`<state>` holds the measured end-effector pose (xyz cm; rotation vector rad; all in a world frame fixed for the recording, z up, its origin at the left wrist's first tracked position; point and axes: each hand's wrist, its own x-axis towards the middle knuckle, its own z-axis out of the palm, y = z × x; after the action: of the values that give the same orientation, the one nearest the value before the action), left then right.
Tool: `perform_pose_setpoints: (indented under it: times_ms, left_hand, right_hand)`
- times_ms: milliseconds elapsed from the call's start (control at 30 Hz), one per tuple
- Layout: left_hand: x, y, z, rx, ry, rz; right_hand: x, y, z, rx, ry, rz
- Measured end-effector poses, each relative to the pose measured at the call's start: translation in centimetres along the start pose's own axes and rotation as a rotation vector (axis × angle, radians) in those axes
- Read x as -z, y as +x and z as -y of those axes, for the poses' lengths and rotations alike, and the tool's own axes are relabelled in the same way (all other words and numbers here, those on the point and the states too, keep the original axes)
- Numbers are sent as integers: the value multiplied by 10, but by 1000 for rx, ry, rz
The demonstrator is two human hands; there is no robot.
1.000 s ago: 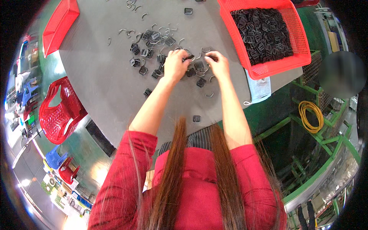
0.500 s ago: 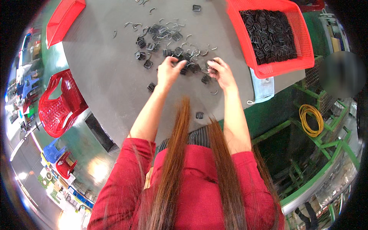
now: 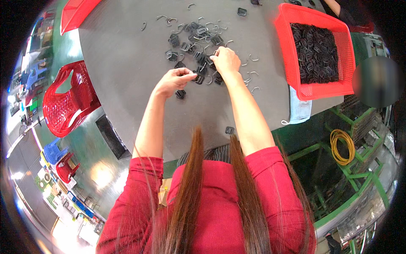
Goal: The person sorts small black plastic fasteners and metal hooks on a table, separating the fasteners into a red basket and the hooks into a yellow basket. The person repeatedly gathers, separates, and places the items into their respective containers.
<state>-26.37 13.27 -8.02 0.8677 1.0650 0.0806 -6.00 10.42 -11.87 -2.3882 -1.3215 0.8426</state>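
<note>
A loose pile of black plastic buckles (image 3: 200, 34) and bent metal wire hooks (image 3: 253, 58) is spread over the grey table. My left hand (image 3: 172, 81) is at the pile's near left edge, thumb and fingertips pinched on a black buckle (image 3: 198, 79). Over the right side of the pile, my right hand (image 3: 226, 62) has its fingers closed and pointing left. Its fingertips meet dark buckles, and what they hold is hidden. A single buckle (image 3: 180, 94) lies below my left hand, and another buckle (image 3: 229, 130) is close to the table's front edge.
A red plastic basket (image 3: 299, 86) full of black buckles stands on the right, with a light blue face mask (image 3: 300, 111) beside it. Part of another red basket (image 3: 76, 17) shows at the far left. Another person's arm (image 3: 333, 6) reaches in at the far right.
My right hand has moved left and away from me, onto the pile. My left hand has drawn left, its fingers now closer together. The whole view has shifted, and another person's arm now shows.
</note>
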Motion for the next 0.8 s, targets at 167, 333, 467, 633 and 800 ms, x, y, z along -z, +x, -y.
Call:
perform_pose_setpoints:
  times_ms: [167, 333, 467, 633, 800]
  left_hand:
    - [43, -25, -1, -34, 436, -337]
    - [38, -13, -7, -49, 67, -139]
    - [56, -19, -1, -223, -416, 138]
    - [62, -25, -25, -271, -468, -55]
    - [57, 43, -30, -212, 12, -249]
  right_hand:
    - [10, -13, -30, -39, 245, 46]
    - [5, -18, 9, -44, -53, -56]
    - [-16, -3, 21, -61, 66, 27]
    - [31, -8, -2, -197, 1084, 489]
    - [39, 22, -1, -165, 991, 294]
